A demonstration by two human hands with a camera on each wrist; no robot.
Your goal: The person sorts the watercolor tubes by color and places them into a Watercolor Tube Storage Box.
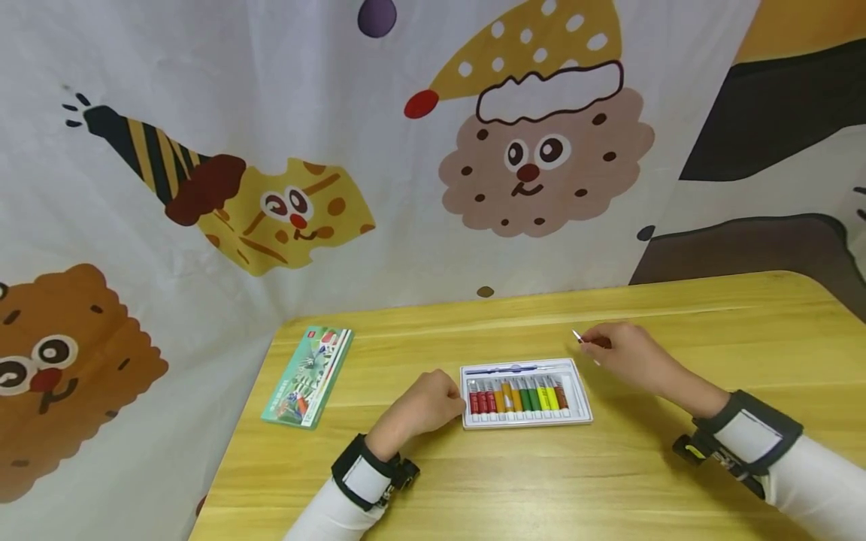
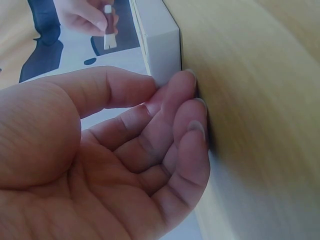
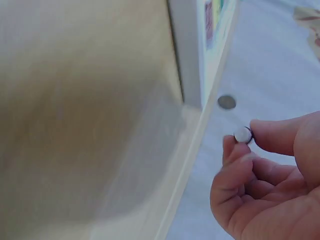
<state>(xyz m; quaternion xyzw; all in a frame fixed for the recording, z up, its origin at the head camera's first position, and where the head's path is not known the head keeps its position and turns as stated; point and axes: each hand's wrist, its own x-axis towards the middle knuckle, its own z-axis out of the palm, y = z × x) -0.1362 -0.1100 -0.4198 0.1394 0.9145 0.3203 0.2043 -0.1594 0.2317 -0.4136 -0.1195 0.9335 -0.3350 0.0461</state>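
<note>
A white tray [image 1: 582,406] of paint tubes [image 1: 517,397] lies on the table, its tubes running from red through orange, green and yellow to brown. At the tray's left edge my left hand [image 1: 428,402] pinches the corner between thumb and curled fingers, as the left wrist view shows. Beyond the tray's upper right corner, my right hand [image 1: 629,357] holds a small brown paint tube [image 2: 109,25] between thumb and fingers, above the table. The tube's white cap [image 3: 243,134] faces the right wrist camera.
A green printed box [image 1: 307,376] lies at the table's left. In the tray's upper slot rests a thin paintbrush [image 1: 510,369]. Behind the wooden table [image 1: 541,481] hangs a white cloth [image 1: 406,248] with cartoon food figures.
</note>
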